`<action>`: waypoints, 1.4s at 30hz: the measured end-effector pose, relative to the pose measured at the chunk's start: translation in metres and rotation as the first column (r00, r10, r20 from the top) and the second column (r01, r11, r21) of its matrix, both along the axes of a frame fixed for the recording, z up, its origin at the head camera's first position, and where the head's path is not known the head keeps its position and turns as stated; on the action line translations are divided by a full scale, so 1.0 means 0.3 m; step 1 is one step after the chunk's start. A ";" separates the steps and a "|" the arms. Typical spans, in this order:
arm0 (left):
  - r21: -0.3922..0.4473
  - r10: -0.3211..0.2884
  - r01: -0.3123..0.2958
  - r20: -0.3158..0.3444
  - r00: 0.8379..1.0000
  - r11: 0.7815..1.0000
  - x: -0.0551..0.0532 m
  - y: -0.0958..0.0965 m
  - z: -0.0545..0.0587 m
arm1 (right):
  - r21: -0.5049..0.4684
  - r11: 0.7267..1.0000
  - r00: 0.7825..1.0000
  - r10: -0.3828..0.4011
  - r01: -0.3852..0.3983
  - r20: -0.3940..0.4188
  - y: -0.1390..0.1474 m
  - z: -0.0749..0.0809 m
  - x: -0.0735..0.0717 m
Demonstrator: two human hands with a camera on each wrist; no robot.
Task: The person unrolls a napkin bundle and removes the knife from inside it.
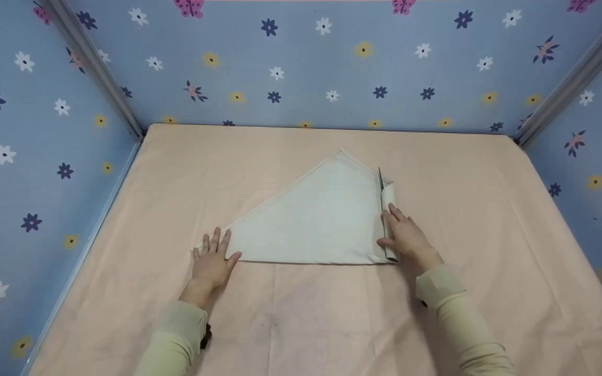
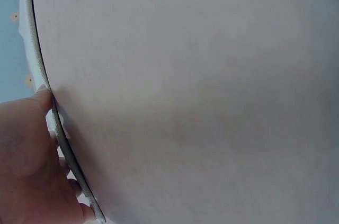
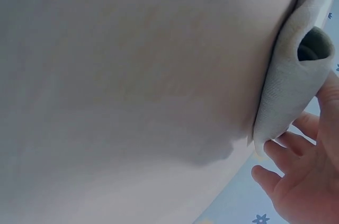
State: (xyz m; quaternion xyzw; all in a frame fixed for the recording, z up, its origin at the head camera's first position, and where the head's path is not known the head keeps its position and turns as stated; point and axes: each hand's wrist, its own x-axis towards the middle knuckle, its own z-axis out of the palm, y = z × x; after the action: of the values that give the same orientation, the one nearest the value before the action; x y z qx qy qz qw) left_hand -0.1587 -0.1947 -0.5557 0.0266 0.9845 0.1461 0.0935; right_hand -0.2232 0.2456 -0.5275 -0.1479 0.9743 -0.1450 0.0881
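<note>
A pale greenish-white cloth (image 1: 301, 224) lies folded into a triangle, its long edge toward the person. Its right-hand corner is turned inward into a narrow roll (image 1: 389, 196), with a dark line along the inner side. The roll's hollow end (image 3: 315, 46) shows in the right wrist view. My left hand (image 1: 211, 263) rests with spread fingers on the cloth's left corner. In the left wrist view the thumb (image 2: 45, 97) touches the near edge. My right hand (image 1: 408, 237) lies over the roll, fingers extended along it and thumb tip on its inner side.
A peach-coloured covering (image 1: 301, 308) with light creases spreads over the table under the cloth. Blue panels (image 1: 301, 62) printed with flowers stand behind and at both sides. Grey metal posts (image 1: 100, 68) mark the back corners.
</note>
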 end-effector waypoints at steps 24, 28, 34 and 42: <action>-0.003 -0.004 0.004 -0.004 1.000 1.000 0.000 -0.001 -0.009 | -0.071 0.997 1.000 -0.021 0.023 0.020 0.026 0.014 0.024; 0.001 -0.002 0.002 0.001 1.000 1.000 0.000 0.001 -0.006 | -0.091 0.995 0.999 -0.029 0.032 0.034 0.031 0.015 0.027; 0.018 -0.001 0.001 0.012 1.000 1.000 0.000 0.002 -0.005 | -0.080 0.996 0.998 -0.039 0.042 0.038 0.049 0.008 0.017; 0.001 0.001 -0.001 0.004 1.000 1.000 0.001 0.002 -0.008 | -0.059 0.996 0.996 -0.066 0.070 0.057 0.064 0.012 0.018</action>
State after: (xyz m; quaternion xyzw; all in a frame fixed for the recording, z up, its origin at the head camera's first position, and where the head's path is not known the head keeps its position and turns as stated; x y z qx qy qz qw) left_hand -0.1585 -0.1940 -0.5580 0.0260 0.9842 0.1469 0.0954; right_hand -0.2179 0.2649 -0.5238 -0.1132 0.9711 -0.1816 0.1055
